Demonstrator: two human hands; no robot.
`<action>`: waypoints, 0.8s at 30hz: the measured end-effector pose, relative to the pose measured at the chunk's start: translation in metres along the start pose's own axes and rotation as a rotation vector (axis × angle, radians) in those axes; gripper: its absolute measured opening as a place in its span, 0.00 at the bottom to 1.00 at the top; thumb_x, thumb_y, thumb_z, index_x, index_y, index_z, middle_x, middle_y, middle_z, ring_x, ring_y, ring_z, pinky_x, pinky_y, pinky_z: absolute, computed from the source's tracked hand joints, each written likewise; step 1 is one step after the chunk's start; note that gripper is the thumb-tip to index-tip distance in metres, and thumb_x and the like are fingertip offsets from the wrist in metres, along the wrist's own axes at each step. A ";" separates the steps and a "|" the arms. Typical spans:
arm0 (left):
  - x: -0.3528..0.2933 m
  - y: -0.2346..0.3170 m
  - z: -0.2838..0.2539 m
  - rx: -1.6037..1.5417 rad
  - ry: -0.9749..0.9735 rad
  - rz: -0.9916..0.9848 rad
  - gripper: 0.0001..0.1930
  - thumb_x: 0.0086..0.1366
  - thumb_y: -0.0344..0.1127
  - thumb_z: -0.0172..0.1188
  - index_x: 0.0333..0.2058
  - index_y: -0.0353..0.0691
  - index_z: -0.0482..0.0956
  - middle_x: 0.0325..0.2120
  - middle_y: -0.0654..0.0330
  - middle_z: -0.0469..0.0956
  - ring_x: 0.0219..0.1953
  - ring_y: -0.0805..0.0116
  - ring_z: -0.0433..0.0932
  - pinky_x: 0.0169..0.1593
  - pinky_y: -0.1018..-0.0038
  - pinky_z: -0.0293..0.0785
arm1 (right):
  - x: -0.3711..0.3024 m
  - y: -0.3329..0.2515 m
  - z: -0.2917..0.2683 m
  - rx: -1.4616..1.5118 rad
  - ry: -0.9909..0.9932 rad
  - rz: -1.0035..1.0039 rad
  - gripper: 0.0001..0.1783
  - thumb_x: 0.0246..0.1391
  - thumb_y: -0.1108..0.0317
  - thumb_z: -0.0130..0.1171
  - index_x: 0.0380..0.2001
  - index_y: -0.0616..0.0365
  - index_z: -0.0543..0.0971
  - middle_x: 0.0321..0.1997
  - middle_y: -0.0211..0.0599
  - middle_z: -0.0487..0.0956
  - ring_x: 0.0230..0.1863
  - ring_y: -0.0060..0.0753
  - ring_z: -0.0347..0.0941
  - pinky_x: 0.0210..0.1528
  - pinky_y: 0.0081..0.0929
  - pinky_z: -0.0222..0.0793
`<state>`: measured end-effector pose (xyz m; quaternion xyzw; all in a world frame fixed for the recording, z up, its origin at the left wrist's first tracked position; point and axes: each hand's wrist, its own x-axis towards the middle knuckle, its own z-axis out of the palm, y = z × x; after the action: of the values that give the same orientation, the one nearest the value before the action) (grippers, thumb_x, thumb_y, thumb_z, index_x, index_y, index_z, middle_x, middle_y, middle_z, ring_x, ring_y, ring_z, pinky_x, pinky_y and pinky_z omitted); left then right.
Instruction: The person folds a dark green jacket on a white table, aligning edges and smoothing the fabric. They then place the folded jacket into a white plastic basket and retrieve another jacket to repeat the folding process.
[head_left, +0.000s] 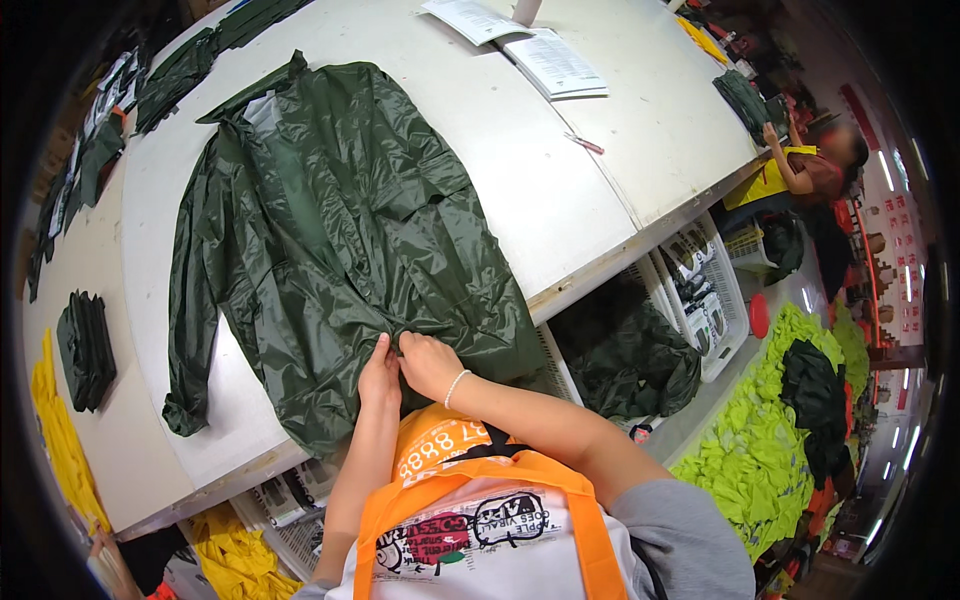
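Note:
A dark green, shiny rain jacket [400, 200] lies spread on the white table with its collar away from me and its hem at the near edge. Both hands meet at the bottom of its front opening. The fingers of my left hand [379, 372] are closed on the fabric there. Beside it, my right hand [430, 366], with a pale bead bracelet at the wrist, pinches the same front edge. What lies between the fingertips, a fastener or only cloth, is too small to tell.
The white table [560, 200] carries an open booklet [555, 65], small red-handled snips [584, 143] and a folded green stack [86, 350]. Below stand a crate of dark garments [630, 350] and a white basket of packets [705, 290]. Lime garments [750, 450] pile at right; a co-worker [800, 170] stands beyond.

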<state>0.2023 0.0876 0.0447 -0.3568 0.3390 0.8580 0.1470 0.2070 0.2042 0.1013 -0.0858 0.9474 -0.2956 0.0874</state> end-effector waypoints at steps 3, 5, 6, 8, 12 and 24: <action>0.000 -0.002 0.004 -0.014 -0.005 0.017 0.10 0.63 0.33 0.59 0.42 0.38 0.73 0.38 0.62 0.75 0.43 0.68 0.73 0.48 0.74 0.69 | 0.005 0.011 0.003 0.203 -0.031 0.086 0.09 0.44 0.71 0.58 0.28 0.64 0.72 0.29 0.52 0.78 0.32 0.53 0.76 0.37 0.42 0.73; 0.002 -0.003 0.004 -0.018 -0.024 0.013 0.11 0.63 0.33 0.59 0.42 0.37 0.74 0.39 0.61 0.76 0.44 0.68 0.73 0.49 0.74 0.69 | 0.009 0.020 0.001 0.313 -0.036 0.066 0.10 0.41 0.68 0.64 0.22 0.63 0.76 0.23 0.48 0.79 0.28 0.48 0.77 0.32 0.38 0.72; 0.008 -0.004 -0.001 -0.026 -0.040 0.008 0.11 0.63 0.33 0.59 0.43 0.37 0.74 0.39 0.60 0.76 0.45 0.68 0.73 0.50 0.73 0.68 | 0.012 0.018 -0.004 0.423 -0.104 0.154 0.12 0.38 0.66 0.68 0.21 0.64 0.78 0.22 0.47 0.78 0.24 0.44 0.76 0.31 0.35 0.72; 0.004 -0.001 0.000 -0.029 -0.035 -0.010 0.13 0.63 0.33 0.59 0.45 0.37 0.73 0.42 0.58 0.76 0.47 0.66 0.72 0.53 0.71 0.67 | 0.016 0.023 -0.004 0.760 -0.312 0.400 0.10 0.46 0.67 0.66 0.23 0.64 0.79 0.21 0.40 0.80 0.23 0.28 0.77 0.26 0.25 0.73; 0.004 -0.001 0.000 -0.080 0.000 -0.060 0.16 0.62 0.33 0.60 0.46 0.35 0.72 0.44 0.56 0.74 0.49 0.63 0.70 0.59 0.69 0.63 | 0.013 0.032 0.005 1.238 -0.327 0.720 0.07 0.51 0.73 0.61 0.31 0.67 0.77 0.32 0.46 0.80 0.35 0.37 0.80 0.40 0.29 0.78; -0.025 0.004 -0.010 -0.008 -0.043 0.052 0.09 0.63 0.33 0.60 0.37 0.34 0.76 0.36 0.58 0.77 0.41 0.68 0.73 0.52 0.73 0.67 | 0.013 0.013 -0.006 1.387 -0.130 0.750 0.05 0.51 0.74 0.62 0.28 0.64 0.77 0.29 0.39 0.81 0.29 0.26 0.78 0.33 0.17 0.75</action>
<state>0.2229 0.0780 0.0590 -0.3301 0.3414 0.8703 0.1306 0.1917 0.2153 0.0967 0.2962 0.5057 -0.7639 0.2701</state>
